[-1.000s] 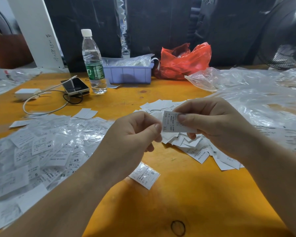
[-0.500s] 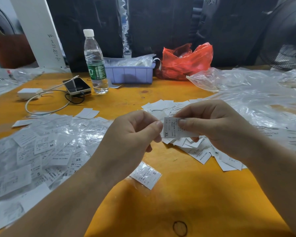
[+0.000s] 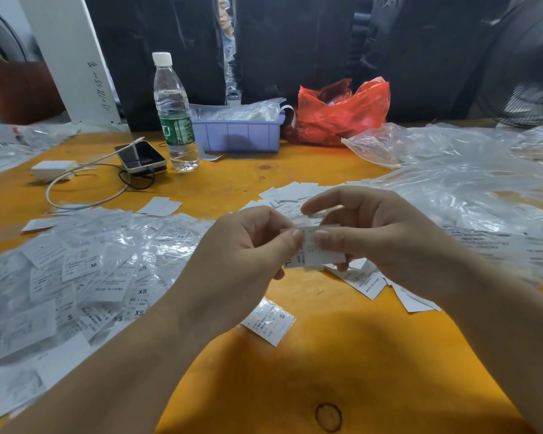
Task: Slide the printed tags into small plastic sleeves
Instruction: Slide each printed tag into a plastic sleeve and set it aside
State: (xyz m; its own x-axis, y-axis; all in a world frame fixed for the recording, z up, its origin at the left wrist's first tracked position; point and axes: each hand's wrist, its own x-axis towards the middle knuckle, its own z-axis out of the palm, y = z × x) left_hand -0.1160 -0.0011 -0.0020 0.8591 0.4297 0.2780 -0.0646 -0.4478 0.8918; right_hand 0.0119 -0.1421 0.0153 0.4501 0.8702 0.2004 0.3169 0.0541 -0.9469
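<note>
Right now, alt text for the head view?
Both hands, left and right, pinch one printed tag above an orange table. Sleeved tags lie left, loose tags under the right hand. A water bottle, phone, purple bin and red bag stand behind.

The tag [image 3: 311, 253] is matt white paper. Sleeved tags [image 3: 76, 277] lie under glossy, crinkled clear plastic. The table [image 3: 295, 371] is smooth orange-yellow wood with a dark knot. The bags [image 3: 467, 189] are thin shiny film. The bottle [image 3: 173, 111] is clear ribbed plastic; the tray [image 3: 237, 136] is matt lilac plastic.
</note>
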